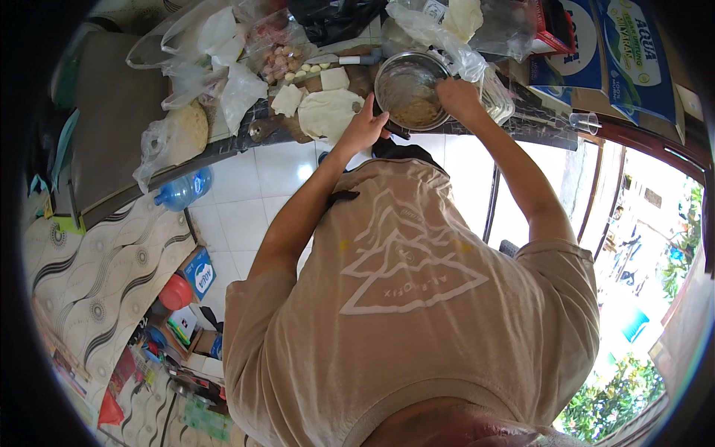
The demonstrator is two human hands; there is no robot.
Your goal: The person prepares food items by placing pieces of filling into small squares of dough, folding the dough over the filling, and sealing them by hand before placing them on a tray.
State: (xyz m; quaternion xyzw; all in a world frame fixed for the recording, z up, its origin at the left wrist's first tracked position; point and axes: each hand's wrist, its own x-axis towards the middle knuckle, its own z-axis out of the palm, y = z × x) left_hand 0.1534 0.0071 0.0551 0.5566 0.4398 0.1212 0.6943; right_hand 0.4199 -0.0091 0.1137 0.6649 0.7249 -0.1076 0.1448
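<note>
A round metal bowl [413,92] with a brownish mixture [416,113] in its bottom stands near the counter's front edge. My left hand [363,127] is at the bowl's left side, thumb and finger apart by the rim; whether it grips the bowl is unclear. At the right rim is my right hand [458,98], its fingers curled, and what they hold is hidden. Left of the bowl, a flat white piece [327,114] and smaller white blocks [335,79] lie on a wooden board [299,129]. Peeled cloves [308,68] lie behind them, near a knife [357,60].
Plastic bags [240,95] crowd the counter's left part, one holding a pale round item [190,128]. A black bag [329,19] lies at the back. To the right are a clear plastic container [497,98], flattened blue cartons [637,56] and a clear cup [585,122] by the edge.
</note>
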